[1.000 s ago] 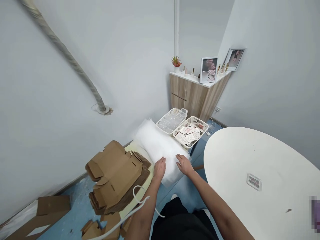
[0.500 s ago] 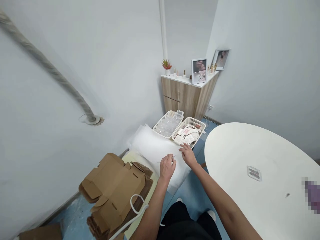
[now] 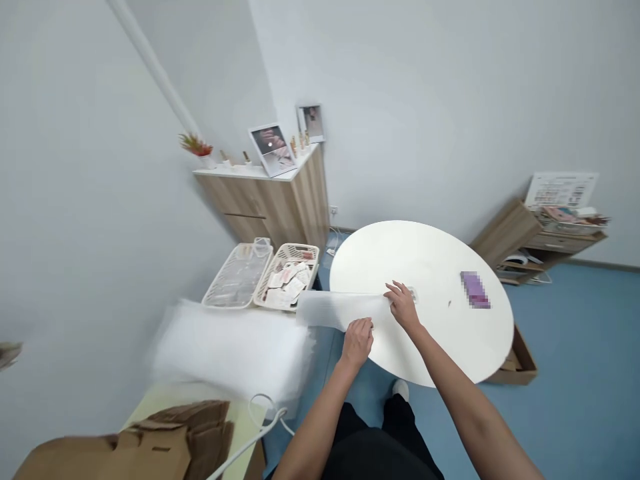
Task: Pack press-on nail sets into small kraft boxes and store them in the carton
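Mid-frame, I see the bare left hand (image 3: pixel 358 341) and bare right hand (image 3: pixel 403 309) both pinching a thin, translucent white sheet (image 3: pixel 330 309) that overlaps the left edge of a white, rounded table (image 3: pixel 415 252).

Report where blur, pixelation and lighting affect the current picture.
Head view: the potted plant and stacked white sheets look smeared at the left; head view: the purple item on the round white table is pixelated; head view: the left hand and right hand look fairly clear under soft, even light.
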The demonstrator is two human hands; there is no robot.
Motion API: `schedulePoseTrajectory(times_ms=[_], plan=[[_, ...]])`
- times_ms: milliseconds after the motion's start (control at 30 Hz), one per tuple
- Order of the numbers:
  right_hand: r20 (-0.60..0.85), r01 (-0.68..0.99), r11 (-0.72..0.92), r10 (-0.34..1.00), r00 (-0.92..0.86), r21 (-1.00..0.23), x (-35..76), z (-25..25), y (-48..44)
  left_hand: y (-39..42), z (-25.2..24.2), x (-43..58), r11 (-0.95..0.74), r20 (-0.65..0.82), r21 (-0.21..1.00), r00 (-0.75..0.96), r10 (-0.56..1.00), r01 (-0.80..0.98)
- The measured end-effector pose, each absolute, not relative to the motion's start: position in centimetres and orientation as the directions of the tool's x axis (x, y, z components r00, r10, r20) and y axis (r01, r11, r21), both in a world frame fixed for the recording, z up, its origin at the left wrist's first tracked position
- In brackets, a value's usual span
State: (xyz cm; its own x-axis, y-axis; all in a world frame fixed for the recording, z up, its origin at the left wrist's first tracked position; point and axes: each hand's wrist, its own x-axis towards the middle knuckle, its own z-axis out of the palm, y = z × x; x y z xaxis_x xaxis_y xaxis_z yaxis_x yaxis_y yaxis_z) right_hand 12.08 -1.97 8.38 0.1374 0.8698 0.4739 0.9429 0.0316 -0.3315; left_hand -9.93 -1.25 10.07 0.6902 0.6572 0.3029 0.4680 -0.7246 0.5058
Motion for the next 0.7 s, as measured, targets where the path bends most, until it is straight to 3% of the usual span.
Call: schedulePoseTrajectory(times_ms=[233,433,567,700], plan=[[0.294,0.847,-0.153,0.894,0.338,-0.509,20.6,7.0,-6.4,-4.0,8.2,-2.1,-0.765,0.039,0.402,0.825,0.564,0.503],[0.129,0.675,-0.232,0.889,0.439,-0.7,23.3,3.3,-6.9,-5.2,4.8,0.7,-0.722,-0.14,0.343,0.793,0.594,0.601],[0.073,0.733,-0.234,0.93,0.36,-0.639,25.4,1.2,-7.2,-5.7,3.5,1.5,-0.629,-0.201,0.303,0.693,0.692,0.716],[-0.004,0.84,-0.227,0.966,0.259,-0.493,27.3,0.0,-6.1,-6.0,3.4,1.6,-0.51,-0.208,0.42,0.627,0.751,0.751]])
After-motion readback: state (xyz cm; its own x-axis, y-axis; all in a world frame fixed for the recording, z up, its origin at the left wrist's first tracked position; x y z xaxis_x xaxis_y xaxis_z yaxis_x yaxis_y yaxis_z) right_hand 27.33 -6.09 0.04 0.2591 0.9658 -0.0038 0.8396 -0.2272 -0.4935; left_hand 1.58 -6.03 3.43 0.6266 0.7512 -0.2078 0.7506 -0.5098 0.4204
